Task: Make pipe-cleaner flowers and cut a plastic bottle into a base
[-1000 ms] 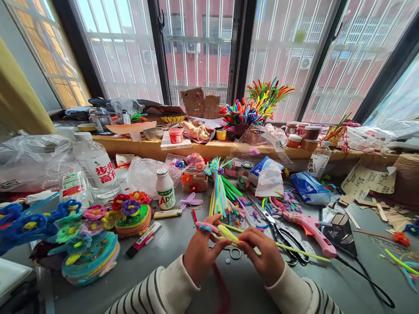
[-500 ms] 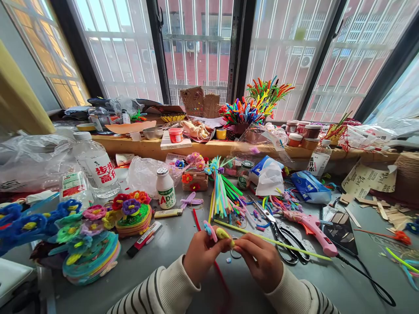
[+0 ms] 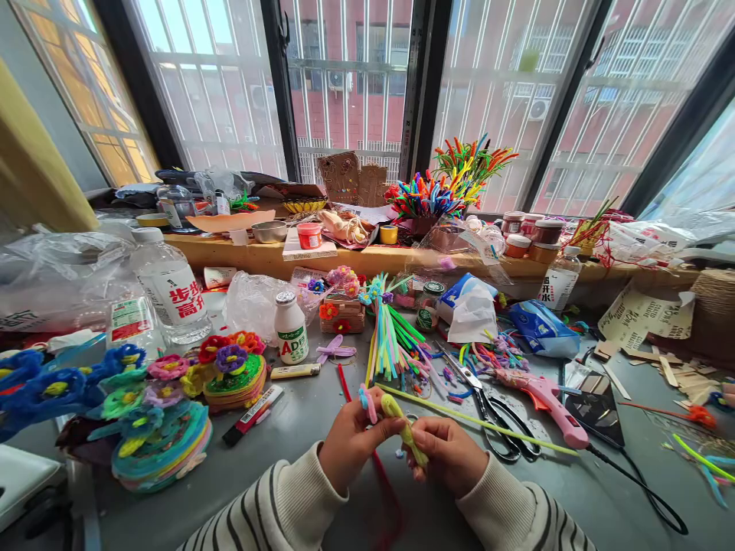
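Holding yellow fuzzy piece (image 3: 409, 439) above surface (image 3: 428, 522), toward near edge.
Clamping fingers (image 3: 428, 438) of left hand (image 3: 351, 440) and right hand (image 3: 451, 451) on it.

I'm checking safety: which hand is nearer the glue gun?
Right. The right hand is left of the glue gun, with the big scissors between them; the left hand is farther left, beyond the right hand.

Daylight through dark-framed windows (image 3: 494, 99); wooden sill (image 3: 367, 259) below; grey tabletop (image 3: 310, 417); yellow curtain (image 3: 40, 145) left.
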`<state>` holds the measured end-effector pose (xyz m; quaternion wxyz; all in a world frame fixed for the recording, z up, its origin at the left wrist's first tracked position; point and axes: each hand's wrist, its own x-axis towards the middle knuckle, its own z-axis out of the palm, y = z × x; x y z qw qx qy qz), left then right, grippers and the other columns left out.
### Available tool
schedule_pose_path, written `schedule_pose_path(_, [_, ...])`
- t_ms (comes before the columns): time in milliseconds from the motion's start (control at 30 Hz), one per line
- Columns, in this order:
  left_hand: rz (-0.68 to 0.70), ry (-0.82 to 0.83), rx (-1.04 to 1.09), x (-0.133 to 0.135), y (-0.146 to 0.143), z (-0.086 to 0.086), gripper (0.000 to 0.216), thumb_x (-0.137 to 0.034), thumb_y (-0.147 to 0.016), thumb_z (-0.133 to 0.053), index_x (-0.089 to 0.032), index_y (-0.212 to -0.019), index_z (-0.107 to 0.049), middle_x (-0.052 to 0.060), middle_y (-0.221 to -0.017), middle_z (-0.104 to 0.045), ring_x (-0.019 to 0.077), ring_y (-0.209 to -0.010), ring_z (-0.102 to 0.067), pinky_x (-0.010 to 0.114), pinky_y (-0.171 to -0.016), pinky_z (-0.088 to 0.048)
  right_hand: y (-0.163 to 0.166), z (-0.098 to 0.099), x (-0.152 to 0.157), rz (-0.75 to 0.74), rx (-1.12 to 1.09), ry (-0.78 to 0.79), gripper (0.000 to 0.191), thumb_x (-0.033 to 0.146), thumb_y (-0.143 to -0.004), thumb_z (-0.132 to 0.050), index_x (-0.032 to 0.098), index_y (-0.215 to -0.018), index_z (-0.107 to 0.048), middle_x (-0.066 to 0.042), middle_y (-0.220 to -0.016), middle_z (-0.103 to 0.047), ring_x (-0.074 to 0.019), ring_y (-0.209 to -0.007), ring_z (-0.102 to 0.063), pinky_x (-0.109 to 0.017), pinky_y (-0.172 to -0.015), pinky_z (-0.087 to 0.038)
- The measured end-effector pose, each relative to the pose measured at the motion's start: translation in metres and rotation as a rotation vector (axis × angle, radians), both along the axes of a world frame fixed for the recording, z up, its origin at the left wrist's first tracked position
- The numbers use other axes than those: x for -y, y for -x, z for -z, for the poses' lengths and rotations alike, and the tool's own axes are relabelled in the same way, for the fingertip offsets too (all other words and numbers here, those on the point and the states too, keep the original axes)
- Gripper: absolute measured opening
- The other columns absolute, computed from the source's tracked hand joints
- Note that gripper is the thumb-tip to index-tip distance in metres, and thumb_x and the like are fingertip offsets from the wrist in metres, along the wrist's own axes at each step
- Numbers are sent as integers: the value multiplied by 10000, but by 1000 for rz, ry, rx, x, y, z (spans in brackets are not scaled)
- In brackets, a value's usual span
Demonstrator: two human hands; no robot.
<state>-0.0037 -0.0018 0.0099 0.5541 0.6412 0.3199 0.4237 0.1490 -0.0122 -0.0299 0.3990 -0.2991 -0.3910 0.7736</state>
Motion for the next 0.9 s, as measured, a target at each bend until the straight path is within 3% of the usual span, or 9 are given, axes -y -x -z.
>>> schedule_pose_path(233, [159,122,84,3,0,-13,270,-363,-621,-592,-114,-566,-501,-21,-572,-404,74,-540,-418,208,-524,-362,0,3,3,-96,-54,-81,295,377,-564,-657,101,-569,-554,-5,-482,-552,-82,-391,-508,-196,-370,-389])
schedule_pose_path(367, [182,146,100,3,-1,-16,277,-360,-607,-606,-108,-552,-505,-27,-554,-410,65,-538,-407,196,-534,-349,5,4,5,-65,-55,-98,315,393,-527,-673,117,-545,-521,5,-505,-548,-78,-390,-497,-198,-367,-381])
schedule_pose_path(500, [104,195,59,-1,-1,-7,296,-396,-645,-558,-101,-617,-553,-6,-577,-481,77,-563,-450,205,-559,-361,3,-6,3,48,160,-194,330,433,-572,-628,119,-552,-528,17,-478,-531,-65,-394,-477,-195,-404,-378])
schedule_pose_path(633, [-39,355,48,-3,-2,2,385,-487,-604,-549,-106,-660,-535,-1,-549,-517,96,-518,-496,222,-520,-394,-10,-20,-2,222,442,-359,383,489,-670,-501,118,-602,-567,-5,-502,-535,-92,-448,-505,-222,-452,-407])
schedule_pose_path(767, [50,366,-84,-1,-4,5,427,-528,-603,-517,-106,-656,-549,-24,-480,-483,63,-395,-443,180,-396,-340,-17,-23,-3,308,557,-528,301,425,-678,-532,145,-772,-587,-26,-673,-548,-103,-542,-507,-226,-486,-430])
schedule_pose_path(900, [98,334,-181,2,-6,6,430,-526,-633,-482,-103,-594,-553,-29,-482,-465,48,-404,-420,163,-399,-322,-14,-22,0,269,585,-662,244,375,-717,-505,143,-744,-577,-41,-741,-521,-112,-599,-515,-207,-471,-428])
